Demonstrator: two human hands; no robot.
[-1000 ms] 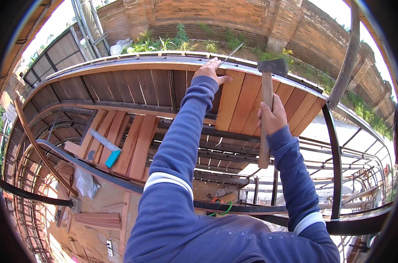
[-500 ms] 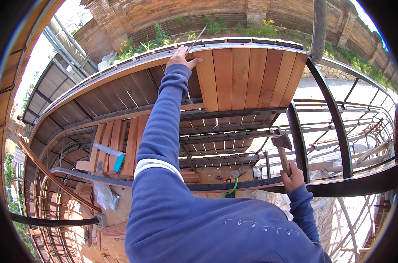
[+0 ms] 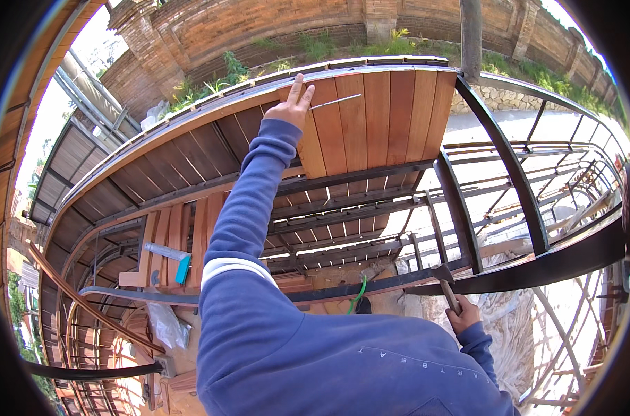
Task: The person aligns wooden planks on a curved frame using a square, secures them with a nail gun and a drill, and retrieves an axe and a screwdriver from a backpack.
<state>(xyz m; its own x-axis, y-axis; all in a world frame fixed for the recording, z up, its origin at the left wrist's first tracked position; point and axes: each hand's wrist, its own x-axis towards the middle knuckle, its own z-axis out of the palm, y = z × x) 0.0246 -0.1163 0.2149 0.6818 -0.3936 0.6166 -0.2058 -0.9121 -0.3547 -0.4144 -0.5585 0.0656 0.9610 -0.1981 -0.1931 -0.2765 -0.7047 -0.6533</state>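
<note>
My left hand (image 3: 290, 111) is at the left end of a row of reddish-brown wooden boards (image 3: 377, 118), near their far edge. Two of its fingers point forward, and a thin metal rod (image 3: 343, 100) sticks out of the hand to the right, over the boards. The hand hides the rod's other end. Low on the right, my right hand (image 3: 465, 315) grips the wooden handle of a hatchet (image 3: 443, 274). Its dark, flared head is uppermost, close to the curved dark metal rail (image 3: 391, 283) in front of me.
Dark metal uprights (image 3: 506, 163) and rails stand on the right. Loose wooden boards (image 3: 169, 239) lie left of my arm, with a silver-and-teal tool (image 3: 168, 254) on top. A clear plastic bag (image 3: 168, 324) is below. Beyond the frame runs a brick wall (image 3: 273, 31).
The rod in my left hand has swung from pointing forward to pointing right across the boards. My right hand has lowered the hatchet nearer my body. The view has shifted slightly.
</note>
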